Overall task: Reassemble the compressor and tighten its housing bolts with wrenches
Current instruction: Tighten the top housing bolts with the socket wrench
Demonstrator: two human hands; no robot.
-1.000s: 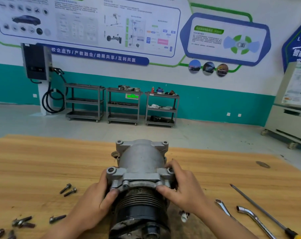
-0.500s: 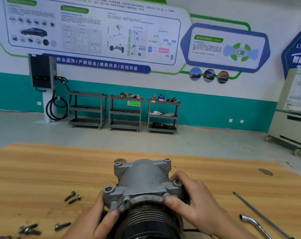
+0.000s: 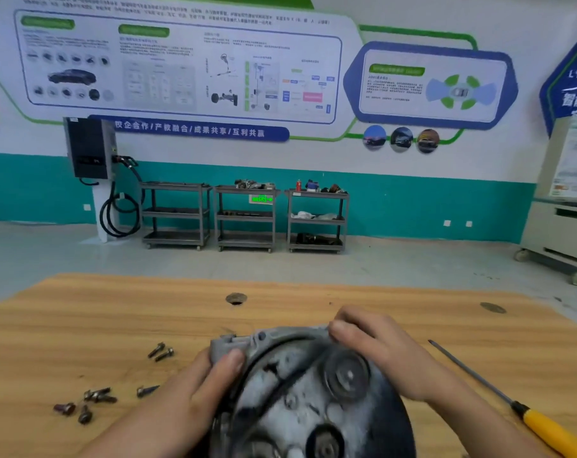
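**Desk:** Where is the compressor right now?

**Operator:** I see the compressor (image 3: 307, 391) at the near edge of the wooden table (image 3: 82, 325), in the middle of my view, between both hands. It is blurred.

**Desk:** Which way does it point?

**Operator:** The round pulley face is turned up and toward me, so I look at it almost end-on. Its long axis runs away from me toward the far side. The body behind the face is hidden, and I cannot tell whether it touches the table.

**Desk:** And the hands?

**Operator:** The left hand (image 3: 198, 391) grips the left side, thumb pressed flat on the grey flange and the other fingers wrapped out of sight behind it. The right hand (image 3: 373, 355) has its fingers curled together over the far top rim of the flange.

**Desk:** Anything else on the table?

**Operator:** Two bolts (image 3: 161, 352) lie together left of the compressor. A single bolt (image 3: 146, 390) lies just beside the left wrist, and a scattered cluster of bolts (image 3: 85, 403) is further left. A yellow-handled screwdriver (image 3: 512, 401) lies on the right with its tip pointing far and left.
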